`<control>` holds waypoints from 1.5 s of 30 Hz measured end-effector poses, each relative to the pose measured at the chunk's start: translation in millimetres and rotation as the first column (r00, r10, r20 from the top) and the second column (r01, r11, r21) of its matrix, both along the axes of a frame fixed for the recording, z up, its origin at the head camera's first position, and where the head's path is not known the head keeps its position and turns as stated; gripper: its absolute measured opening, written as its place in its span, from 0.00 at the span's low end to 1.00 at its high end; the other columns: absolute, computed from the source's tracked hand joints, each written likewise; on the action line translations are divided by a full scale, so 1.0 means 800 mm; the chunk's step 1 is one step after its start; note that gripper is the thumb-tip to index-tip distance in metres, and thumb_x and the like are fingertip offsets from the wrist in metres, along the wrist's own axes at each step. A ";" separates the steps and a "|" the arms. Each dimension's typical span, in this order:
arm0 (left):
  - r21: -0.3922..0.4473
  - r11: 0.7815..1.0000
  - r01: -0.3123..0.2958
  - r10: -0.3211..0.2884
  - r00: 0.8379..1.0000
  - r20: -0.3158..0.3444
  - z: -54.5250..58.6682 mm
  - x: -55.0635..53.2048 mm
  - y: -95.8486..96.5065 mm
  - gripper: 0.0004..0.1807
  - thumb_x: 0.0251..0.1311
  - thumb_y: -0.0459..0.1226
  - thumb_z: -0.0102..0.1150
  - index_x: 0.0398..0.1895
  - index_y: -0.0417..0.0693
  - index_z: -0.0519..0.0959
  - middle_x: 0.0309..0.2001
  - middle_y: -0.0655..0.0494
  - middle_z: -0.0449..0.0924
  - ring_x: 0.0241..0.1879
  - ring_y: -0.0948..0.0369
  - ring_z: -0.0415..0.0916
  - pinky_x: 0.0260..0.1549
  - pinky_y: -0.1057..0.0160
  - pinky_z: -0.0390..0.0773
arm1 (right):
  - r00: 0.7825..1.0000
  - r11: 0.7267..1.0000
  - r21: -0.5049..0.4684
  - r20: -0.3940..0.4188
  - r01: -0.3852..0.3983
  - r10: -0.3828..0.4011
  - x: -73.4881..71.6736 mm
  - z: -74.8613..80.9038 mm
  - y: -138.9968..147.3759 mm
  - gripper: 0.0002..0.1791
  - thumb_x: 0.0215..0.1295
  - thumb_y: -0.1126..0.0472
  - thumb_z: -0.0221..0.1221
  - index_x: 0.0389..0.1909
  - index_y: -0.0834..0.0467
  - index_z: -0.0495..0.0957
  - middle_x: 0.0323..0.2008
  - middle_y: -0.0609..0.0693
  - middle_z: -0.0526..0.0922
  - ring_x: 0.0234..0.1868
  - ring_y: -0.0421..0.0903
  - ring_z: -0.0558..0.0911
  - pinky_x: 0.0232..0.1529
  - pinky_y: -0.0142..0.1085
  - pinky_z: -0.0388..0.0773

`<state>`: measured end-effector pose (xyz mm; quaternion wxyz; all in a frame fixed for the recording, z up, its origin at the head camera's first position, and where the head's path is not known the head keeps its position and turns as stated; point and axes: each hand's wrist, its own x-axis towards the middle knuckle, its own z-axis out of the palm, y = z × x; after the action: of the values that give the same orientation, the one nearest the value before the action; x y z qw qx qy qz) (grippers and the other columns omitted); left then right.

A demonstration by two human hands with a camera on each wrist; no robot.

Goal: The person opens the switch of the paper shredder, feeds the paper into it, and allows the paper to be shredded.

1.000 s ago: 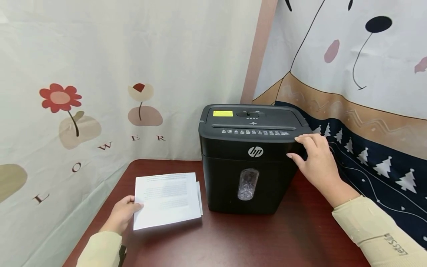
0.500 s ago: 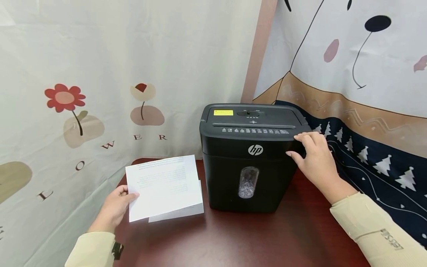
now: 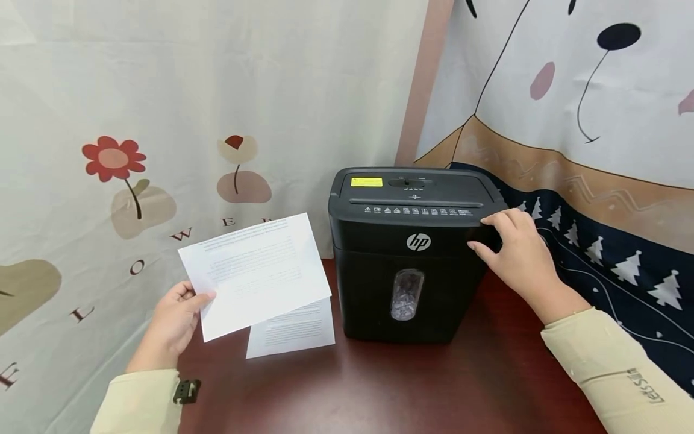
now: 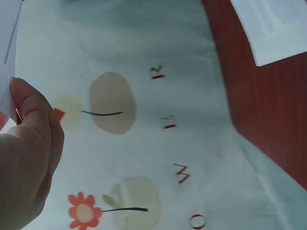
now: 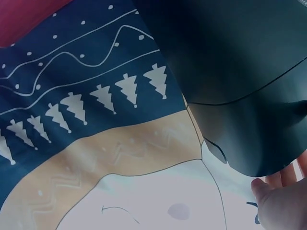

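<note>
On the table, the shredder is standing at the same place. In front of the curtain, the upper sheet is rising and tilting, so it is uncovering more of the lower sheet; it seems you are separating them. Your right hand is holding the shredder's top corner, fingers bending around it; your left hand is pinching the upper sheet's left edge.

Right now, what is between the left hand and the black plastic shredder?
The head view shows a white printed sheet, pinched by that hand, and another white sheet partly behind it.
</note>
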<state>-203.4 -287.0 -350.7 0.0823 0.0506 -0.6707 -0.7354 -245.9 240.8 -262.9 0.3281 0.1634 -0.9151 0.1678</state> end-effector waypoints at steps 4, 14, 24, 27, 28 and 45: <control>0.068 0.997 0.043 -0.036 0.994 -0.102 0.014 0.001 0.004 0.11 0.64 0.24 0.51 0.40 0.50 0.73 0.36 0.69 0.82 0.38 0.71 0.78 0.35 0.72 0.77 | 1.000 1.000 -0.012 0.013 -0.009 0.009 0.000 0.002 0.002 0.22 0.54 0.62 0.70 0.46 0.67 0.75 0.46 0.64 0.74 0.52 0.62 0.69 0.50 0.59 0.72; 0.137 0.978 0.156 -0.120 0.964 -0.236 0.046 -0.002 0.028 0.13 0.64 0.21 0.49 0.41 0.48 0.75 0.39 0.62 0.83 0.39 0.67 0.80 0.34 0.69 0.78 | 0.991 1.000 -0.018 0.130 0.017 -0.014 0.005 0.015 0.004 0.22 0.66 0.55 0.60 0.53 0.68 0.74 0.52 0.66 0.73 0.57 0.63 0.67 0.57 0.61 0.66; 0.056 0.981 0.183 -0.164 0.954 -0.252 0.088 -0.012 0.067 0.11 0.63 0.24 0.54 0.44 0.44 0.71 0.40 0.61 0.83 0.40 0.66 0.80 0.36 0.69 0.78 | 0.990 1.000 -0.013 0.144 0.011 -0.009 0.010 0.036 -0.004 0.22 0.68 0.54 0.58 0.55 0.66 0.74 0.57 0.65 0.72 0.61 0.64 0.66 0.58 0.62 0.64; 0.045 0.982 0.186 -0.170 0.956 -0.239 0.101 -0.016 0.084 0.11 0.63 0.24 0.54 0.44 0.43 0.70 0.40 0.62 0.82 0.39 0.67 0.80 0.36 0.70 0.78 | 0.989 1.000 -0.012 0.146 0.001 0.001 0.011 0.042 -0.008 0.22 0.67 0.55 0.59 0.55 0.66 0.74 0.58 0.66 0.72 0.62 0.64 0.66 0.59 0.61 0.64; 0.042 0.982 0.186 -0.171 0.958 -0.232 0.105 -0.018 0.091 0.10 0.63 0.23 0.54 0.44 0.43 0.70 0.39 0.62 0.82 0.39 0.67 0.80 0.36 0.70 0.78 | 0.989 1.000 -0.014 0.146 -0.004 0.006 0.012 0.044 -0.010 0.23 0.67 0.55 0.59 0.56 0.66 0.74 0.58 0.66 0.73 0.63 0.64 0.66 0.59 0.61 0.64; -0.072 0.974 0.213 -0.222 0.960 -0.172 0.150 -0.038 0.180 0.10 0.63 0.25 0.54 0.45 0.40 0.70 0.43 0.59 0.79 0.40 0.63 0.80 0.39 0.66 0.80 | 0.956 0.971 -0.202 0.237 -0.127 0.174 0.028 0.065 -0.042 0.26 0.67 0.53 0.60 0.61 0.62 0.72 0.56 0.61 0.78 0.60 0.59 0.73 0.59 0.58 0.67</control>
<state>-233.8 -142.9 -230.9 0.0622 -0.0920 -0.6813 -0.7236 -223.7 207.3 -211.1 0.2088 0.1790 -0.9148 0.2959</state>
